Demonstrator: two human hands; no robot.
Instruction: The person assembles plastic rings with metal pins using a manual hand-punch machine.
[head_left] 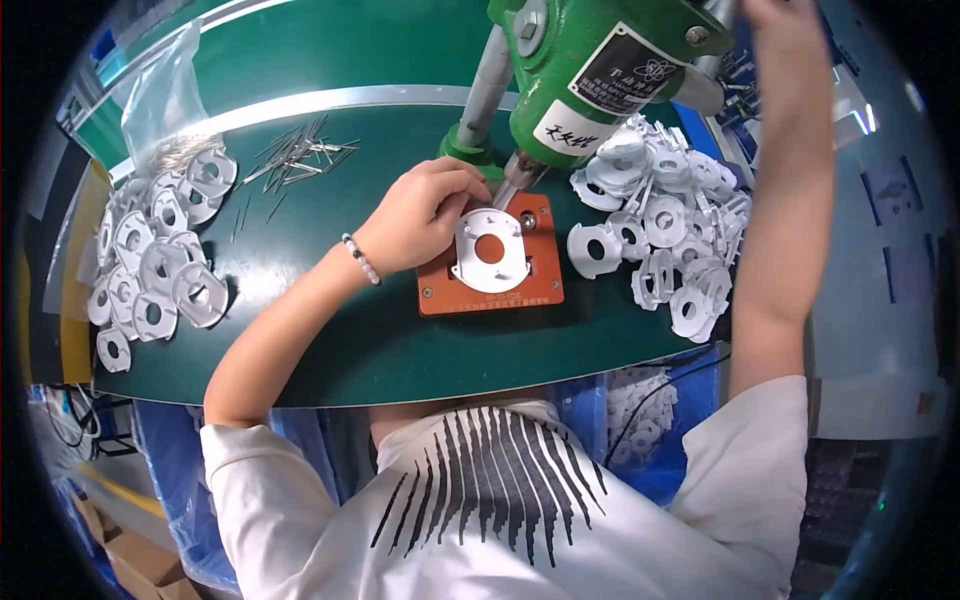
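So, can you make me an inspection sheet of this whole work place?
Surface: dark green tabletop.
Job's things: white part on orange block, at the green press.
Clutter: left pile and right pile of white parts; scattered metal pins; clear bag.
Hands: left hand by the white part's far edge; right hand at the picture's top edge, grip unclear.
Cables: dark cable below the table's right side.
Surroundings: blue bin underneath; cardboard box lower left.

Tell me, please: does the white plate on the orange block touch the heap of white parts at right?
Apart. The head view shows it plainly: part of the orange block lies uncovered between the white plate and the heap of white parts.
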